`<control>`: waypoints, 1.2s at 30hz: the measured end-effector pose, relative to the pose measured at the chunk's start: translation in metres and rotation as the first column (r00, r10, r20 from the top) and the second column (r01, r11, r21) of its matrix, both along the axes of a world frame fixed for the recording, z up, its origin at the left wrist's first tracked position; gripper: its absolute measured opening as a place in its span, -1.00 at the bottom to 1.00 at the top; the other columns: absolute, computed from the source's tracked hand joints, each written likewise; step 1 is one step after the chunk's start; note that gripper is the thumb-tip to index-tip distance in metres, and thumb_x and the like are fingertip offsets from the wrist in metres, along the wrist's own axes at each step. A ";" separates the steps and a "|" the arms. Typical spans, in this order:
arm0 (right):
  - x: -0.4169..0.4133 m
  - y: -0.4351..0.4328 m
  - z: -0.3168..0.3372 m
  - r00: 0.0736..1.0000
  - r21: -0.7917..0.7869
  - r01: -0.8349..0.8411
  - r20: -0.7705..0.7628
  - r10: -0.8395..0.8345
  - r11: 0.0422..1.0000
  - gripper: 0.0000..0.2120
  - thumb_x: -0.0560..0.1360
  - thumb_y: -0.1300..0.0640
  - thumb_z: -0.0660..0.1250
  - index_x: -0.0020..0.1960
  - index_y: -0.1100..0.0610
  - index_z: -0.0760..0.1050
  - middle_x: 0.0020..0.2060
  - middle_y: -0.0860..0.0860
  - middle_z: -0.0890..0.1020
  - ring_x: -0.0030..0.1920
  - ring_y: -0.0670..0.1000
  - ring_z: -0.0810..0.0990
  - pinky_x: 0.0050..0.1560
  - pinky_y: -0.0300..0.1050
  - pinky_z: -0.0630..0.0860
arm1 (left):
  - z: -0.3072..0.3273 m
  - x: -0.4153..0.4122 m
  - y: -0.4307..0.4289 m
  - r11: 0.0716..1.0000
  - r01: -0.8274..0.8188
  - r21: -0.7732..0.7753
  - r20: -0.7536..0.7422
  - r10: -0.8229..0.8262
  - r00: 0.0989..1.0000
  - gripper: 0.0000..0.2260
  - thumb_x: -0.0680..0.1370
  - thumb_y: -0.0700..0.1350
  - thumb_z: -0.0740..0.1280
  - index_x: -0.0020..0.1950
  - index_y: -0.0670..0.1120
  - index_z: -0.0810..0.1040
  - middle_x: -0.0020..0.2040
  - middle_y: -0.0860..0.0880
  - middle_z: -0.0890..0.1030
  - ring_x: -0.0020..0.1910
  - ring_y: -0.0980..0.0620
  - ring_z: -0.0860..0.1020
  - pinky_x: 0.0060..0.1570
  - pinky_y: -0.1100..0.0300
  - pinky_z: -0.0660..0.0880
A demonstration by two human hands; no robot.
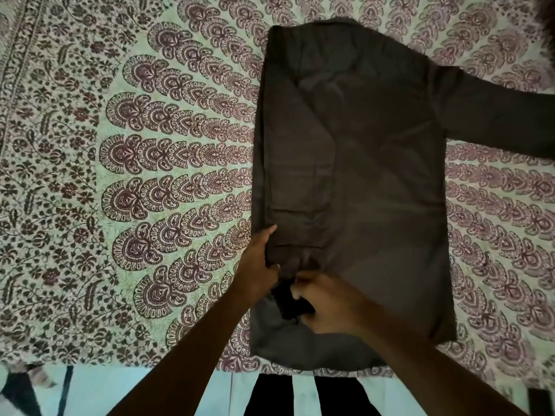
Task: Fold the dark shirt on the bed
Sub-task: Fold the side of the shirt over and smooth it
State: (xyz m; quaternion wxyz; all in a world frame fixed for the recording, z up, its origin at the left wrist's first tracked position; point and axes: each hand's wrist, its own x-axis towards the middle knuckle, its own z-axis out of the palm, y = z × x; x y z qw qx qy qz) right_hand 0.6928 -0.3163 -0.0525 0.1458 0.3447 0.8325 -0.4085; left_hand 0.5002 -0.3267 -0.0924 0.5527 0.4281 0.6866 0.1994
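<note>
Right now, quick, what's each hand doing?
Left hand: gripping the shirt edge.
Right hand: gripping the shirt too.

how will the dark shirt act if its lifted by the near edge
Probably floppy: the shirt lies flat with soft creases and bunches where the left hand and right hand grip it. Likely light, since the fabric gathers easily in their grip. The unfolded sleeve would probably drag and undo the fold.
</note>
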 end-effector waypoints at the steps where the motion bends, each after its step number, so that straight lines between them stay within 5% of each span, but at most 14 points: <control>1: -0.002 -0.003 -0.002 0.999 0.032 -0.039 0.025 0.038 0.999 -0.84 0.41 0.08 0.41 -0.03 0.08 0.53 0.08 0.07 0.58 0.07 0.15 0.58 -0.06 0.03 0.59 | -0.003 0.000 -0.002 0.999 0.040 0.022 -0.027 -0.040 0.999 -0.24 0.33 -0.19 0.36 0.55 0.01 0.38 0.45 -0.08 0.46 0.39 -0.09 0.51 0.37 -0.06 0.51; 4: -0.001 -0.013 -0.011 0.991 0.110 -0.117 0.073 0.110 0.987 -0.69 0.44 -0.05 0.42 0.11 0.09 0.58 0.18 0.08 0.54 0.23 0.16 0.52 0.02 0.03 0.60 | -0.005 0.000 -0.006 0.987 0.154 0.048 -0.099 -0.149 0.984 -0.23 0.35 -0.30 0.45 0.54 0.04 0.39 0.52 -0.11 0.33 0.45 -0.12 0.44 0.42 0.04 0.46; 8: 0.005 -0.025 -0.024 0.989 0.139 -0.122 0.102 0.109 0.983 -0.54 0.38 -0.32 0.39 0.04 0.03 0.63 0.11 0.05 0.54 0.17 0.17 0.52 0.05 0.09 0.63 | -0.002 0.004 -0.009 0.978 0.210 0.015 -0.172 -0.204 0.964 -0.20 0.32 -0.44 0.40 0.55 -0.07 0.39 0.60 -0.14 0.22 0.54 -0.09 0.31 0.40 0.48 0.14; 11: 0.004 -0.028 -0.028 0.942 0.312 0.300 0.054 -0.332 0.901 -0.67 0.36 -0.20 0.41 -0.07 0.04 0.60 0.05 0.09 0.59 0.04 0.21 0.61 -0.23 0.02 0.66 | -0.004 0.009 -0.012 0.985 0.170 0.034 -0.200 -0.160 0.967 -0.22 0.33 -0.43 0.43 0.54 -0.08 0.41 0.60 -0.12 0.24 0.54 -0.11 0.33 0.46 0.32 0.19; 14: 0.008 -0.022 -0.038 0.670 0.344 0.690 0.029 -0.742 0.636 -0.59 0.39 -0.01 0.50 0.16 0.11 0.52 0.10 0.17 0.53 0.07 0.30 0.55 -0.12 0.10 0.63 | -0.006 0.012 -0.013 0.986 0.142 0.088 -0.205 -0.122 0.971 -0.22 0.31 -0.43 0.46 0.52 -0.07 0.42 0.57 -0.12 0.28 0.51 -0.14 0.37 0.49 0.10 0.34; 17: 0.014 -0.016 -0.043 0.504 0.093 0.857 0.052 -0.862 0.507 -0.55 0.47 0.09 0.54 0.26 0.16 0.45 -0.17 0.04 0.62 -0.01 0.23 0.64 -0.12 -0.07 0.47 | -0.005 0.014 -0.015 0.983 0.135 0.120 -0.214 -0.108 0.971 -0.22 0.31 -0.45 0.44 0.51 -0.05 0.43 0.57 -0.11 0.27 0.50 -0.16 0.38 0.46 -0.03 0.40; 19: 0.015 -0.018 -0.045 0.523 0.074 0.847 0.057 -0.850 0.526 -0.65 0.50 0.15 0.50 0.21 0.13 0.44 -0.35 -0.07 0.54 -0.15 0.17 0.66 -0.23 -0.17 0.34 | -0.005 0.015 -0.016 0.984 0.139 0.108 -0.234 -0.111 0.966 -0.23 0.32 -0.44 0.45 0.50 -0.04 0.44 0.58 -0.12 0.25 0.50 -0.17 0.38 0.45 0.00 0.40; 23: 0.020 -0.026 -0.049 0.498 0.056 0.864 0.057 -0.865 0.501 -0.70 0.49 0.22 0.45 0.07 0.03 0.37 -0.37 -0.04 0.57 -0.29 0.03 0.54 -0.29 -0.21 0.25 | -0.004 0.017 -0.015 0.983 0.175 0.063 -0.256 -0.153 0.954 -0.25 0.34 -0.38 0.51 0.50 -0.06 0.45 0.60 -0.14 0.22 0.53 -0.18 0.34 0.47 0.10 0.33; 26: 0.021 -0.027 -0.048 0.550 0.043 0.831 0.072 -0.832 0.554 -0.75 0.48 0.23 0.45 0.05 0.08 0.43 -0.41 -0.12 0.51 -0.20 0.10 0.63 -0.27 -0.24 0.25 | -0.003 0.018 -0.016 0.975 0.215 0.051 -0.270 -0.193 0.943 -0.25 0.39 -0.38 0.51 0.54 -0.07 0.39 0.64 -0.13 0.13 0.58 -0.18 0.26 0.49 0.19 0.22; 28: 0.020 -0.025 -0.047 0.591 0.059 0.798 0.123 -0.797 0.600 -0.78 0.49 0.20 0.44 0.09 0.11 0.49 -0.34 -0.09 0.56 -0.07 0.15 0.66 -0.18 -0.17 0.39 | -0.003 0.019 -0.021 0.962 0.262 0.082 -0.386 -0.212 0.898 -0.24 0.39 -0.34 0.53 0.55 -0.04 0.36 0.65 -0.11 0.01 0.56 -0.21 0.20 0.49 0.01 0.33; 30: 0.022 -0.020 -0.048 0.704 0.253 0.670 0.080 -0.705 0.698 -0.78 0.47 0.14 0.42 0.11 0.09 0.51 -0.13 0.04 0.61 0.01 0.21 0.61 -0.11 -0.01 0.55 | -0.001 0.021 -0.026 0.947 0.316 0.066 -0.540 -0.232 0.809 -0.20 0.37 -0.20 0.57 0.56 0.03 0.34 0.65 -0.08 -0.13 0.52 -0.24 0.14 0.38 -0.23 0.39; 33: 0.025 -0.005 -0.057 0.913 0.531 0.387 -0.106 -0.394 0.754 -0.69 0.49 0.10 0.37 0.21 0.15 0.55 0.12 0.14 0.56 0.09 0.24 0.55 -0.03 0.13 0.58 | -0.002 0.016 -0.027 0.899 0.437 -0.012 -0.635 -0.345 0.691 -0.03 0.31 0.18 0.59 0.63 0.06 0.21 0.68 0.02 -0.16 0.58 -0.20 0.11 0.37 -0.35 0.28; 36: 0.020 0.030 -0.071 0.994 0.547 0.037 -0.107 0.026 0.836 -0.53 0.62 -0.01 0.26 0.48 0.13 0.44 0.48 0.11 0.44 0.45 0.19 0.41 0.27 0.12 0.44 | -0.015 0.009 -0.027 0.845 0.530 -0.067 -0.664 -0.435 0.609 0.14 0.25 0.40 0.51 0.67 0.05 0.05 0.69 0.07 -0.08 0.63 -0.12 0.08 0.37 -0.40 0.26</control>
